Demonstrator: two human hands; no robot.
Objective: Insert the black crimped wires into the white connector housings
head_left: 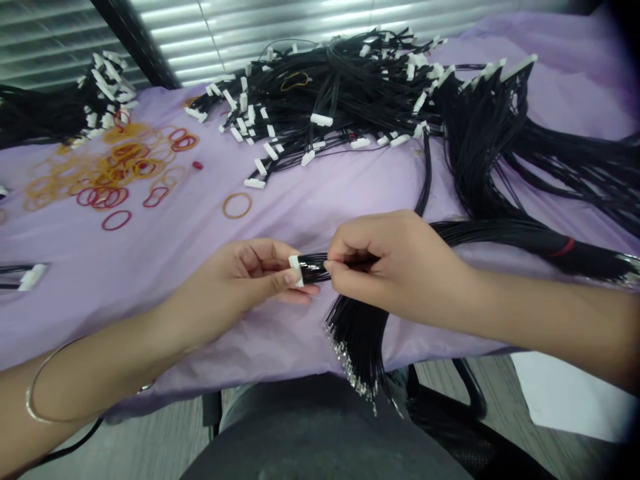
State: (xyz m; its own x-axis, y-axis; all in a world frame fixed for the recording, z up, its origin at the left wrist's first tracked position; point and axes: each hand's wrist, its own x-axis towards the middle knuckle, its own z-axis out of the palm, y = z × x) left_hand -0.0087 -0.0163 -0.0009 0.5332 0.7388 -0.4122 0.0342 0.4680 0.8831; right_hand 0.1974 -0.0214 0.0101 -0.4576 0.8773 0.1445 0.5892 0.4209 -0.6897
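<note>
Nearest, the person's grey-clad lap sits below the table edge, a black chair armrest to its right. A fan of loose black wires droops over that edge, its ends bearing bright metal crimp terminals. Just above it, the left hand, with a thin bangle farther up its forearm, grips a white connector housing between thumb and fingers. The right hand is closed in a pinch on the black leads beside that housing, so the connector is held between both hands above the purple tablecloth; whether the fingertips have hold of one lead or several is hard to tell. Behind the right forearm runs a thick wire bundle bound with a red band. At far left lies another white connector with black leads. Farther off, one tan rubber band lies apart from a scatter of yellow and red rubber bands. Beyond are a tangled heap of black harnesses with white connectors, a second heap at left, and the window blinds
</note>
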